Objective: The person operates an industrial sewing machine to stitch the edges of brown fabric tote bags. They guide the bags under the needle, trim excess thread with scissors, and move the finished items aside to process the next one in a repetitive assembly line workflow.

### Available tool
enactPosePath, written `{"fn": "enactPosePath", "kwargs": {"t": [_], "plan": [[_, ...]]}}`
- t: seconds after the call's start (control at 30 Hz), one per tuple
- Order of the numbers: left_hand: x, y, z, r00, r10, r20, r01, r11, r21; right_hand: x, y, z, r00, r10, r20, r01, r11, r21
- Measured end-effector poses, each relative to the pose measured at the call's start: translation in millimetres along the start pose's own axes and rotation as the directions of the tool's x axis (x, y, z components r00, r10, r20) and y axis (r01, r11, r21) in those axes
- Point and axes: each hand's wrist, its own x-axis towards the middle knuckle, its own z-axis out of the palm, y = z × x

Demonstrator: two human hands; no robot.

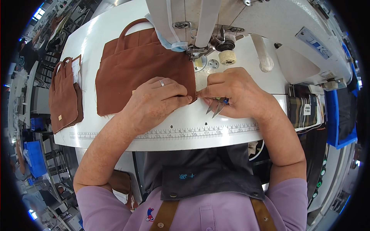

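Note:
A brown leather-like bag piece with a handle loop lies on the white sewing machine table, its far right edge near the machine's needle area. My left hand, wearing a ring, is closed on the piece's near right corner, thumb and fingers pinching its edge. Opposite it, my right hand is also closed, its thumb and forefinger at the same corner. Small thread snips are tucked in the right hand, blades pointing down toward me. Whether the right fingertips pinch the material or a thread is too small to tell.
The sewing machine overhangs the table at the far side and right. Another brown handled bag piece lies at the left table edge. A printed ruler strip runs along the near edge. Folded striped fabric sits right, beside a blue bin.

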Motion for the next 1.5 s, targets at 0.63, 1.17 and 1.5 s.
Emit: {"fn": "enactPosePath", "kwargs": {"t": [0.63,1.17,1.5], "plan": [[17.9,12.2,-0.1,0.970,-0.235,0.066,0.242,0.963,-0.121,0.3,0.8,18.9,0.976,-0.086,-0.201,0.057,0.988,-0.142],[20.7,12.1,1.2,0.955,-0.293,-0.041,0.285,0.948,-0.145,6.7,4.2,33.4,0.920,-0.241,-0.310,0.159,0.950,-0.269],[8.7,-2.7,-11.4,0.954,-0.159,0.255,0.190,0.977,-0.100,6.2,3.9,31.5,0.948,-0.174,-0.266,0.115,0.968,-0.225]]}}
